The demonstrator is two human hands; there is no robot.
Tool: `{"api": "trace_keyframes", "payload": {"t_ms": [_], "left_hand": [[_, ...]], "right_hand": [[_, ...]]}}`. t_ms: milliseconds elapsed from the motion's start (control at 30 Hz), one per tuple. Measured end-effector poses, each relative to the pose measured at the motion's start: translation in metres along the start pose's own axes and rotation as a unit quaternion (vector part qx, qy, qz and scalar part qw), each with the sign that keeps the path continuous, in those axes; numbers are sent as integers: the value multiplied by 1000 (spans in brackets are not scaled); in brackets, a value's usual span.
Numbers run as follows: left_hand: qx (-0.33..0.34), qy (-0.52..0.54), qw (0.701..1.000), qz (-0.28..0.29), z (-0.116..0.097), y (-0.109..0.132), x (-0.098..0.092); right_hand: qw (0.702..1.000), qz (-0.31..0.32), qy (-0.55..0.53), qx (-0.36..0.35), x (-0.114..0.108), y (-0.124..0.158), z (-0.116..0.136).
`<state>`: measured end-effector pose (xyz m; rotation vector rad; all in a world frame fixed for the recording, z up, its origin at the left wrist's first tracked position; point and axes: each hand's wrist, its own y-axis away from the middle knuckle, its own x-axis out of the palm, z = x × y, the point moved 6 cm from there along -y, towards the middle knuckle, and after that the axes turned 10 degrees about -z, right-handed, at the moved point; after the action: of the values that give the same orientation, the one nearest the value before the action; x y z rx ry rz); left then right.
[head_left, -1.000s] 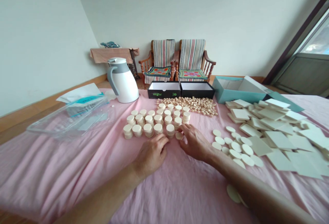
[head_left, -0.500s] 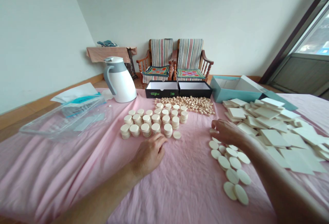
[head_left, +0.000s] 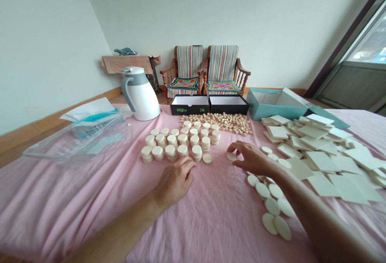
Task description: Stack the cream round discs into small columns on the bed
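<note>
My left hand (head_left: pixel 176 178) rests on the pink cloth with its fingers curled, just in front of the rows of stacked round cream discs (head_left: pixel 170 150); nothing shows in it. A lone disc (head_left: pixel 207 158) lies flat to the right of the front row. Further right, my right hand (head_left: pixel 249 157) pinches a thin round disc (head_left: pixel 231 156) between thumb and fingers, low over the cloth. Beneath and beside that forearm, loose discs (head_left: pixel 273 206) are spread out, some overlapping; the arm hides part of them.
Square cream tiles (head_left: pixel 322 160) are heaped at the right. Behind the stacks lies a pile of small wooden pieces (head_left: pixel 232 122), with black boxes (head_left: pixel 189 110) and a teal box (head_left: pixel 265 112) beyond. A white jug (head_left: pixel 146 98) and a clear plastic tray (head_left: pixel 60 146) stand left.
My right hand has moved left from the loose discs, carrying one disc toward the stacks. My left hand has stayed in place.
</note>
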<state>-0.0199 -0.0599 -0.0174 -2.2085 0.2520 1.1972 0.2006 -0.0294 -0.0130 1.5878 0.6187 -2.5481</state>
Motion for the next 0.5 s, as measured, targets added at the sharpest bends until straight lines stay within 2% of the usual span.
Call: {"api": "trace_keyframes", "payload": {"t_ms": [200,367,500], "left_hand": [[3,1,1000,-2,1,0,0],[1,0,1000,2,0,1,0],[7,6,1000,-3,-2,1,-2]], "right_hand": [[1000,-16,0,-10,4,-1,9],[992,-99,-58,-49,3,-9,43],[983,-109,-101,-105,14,-13,69]]}}
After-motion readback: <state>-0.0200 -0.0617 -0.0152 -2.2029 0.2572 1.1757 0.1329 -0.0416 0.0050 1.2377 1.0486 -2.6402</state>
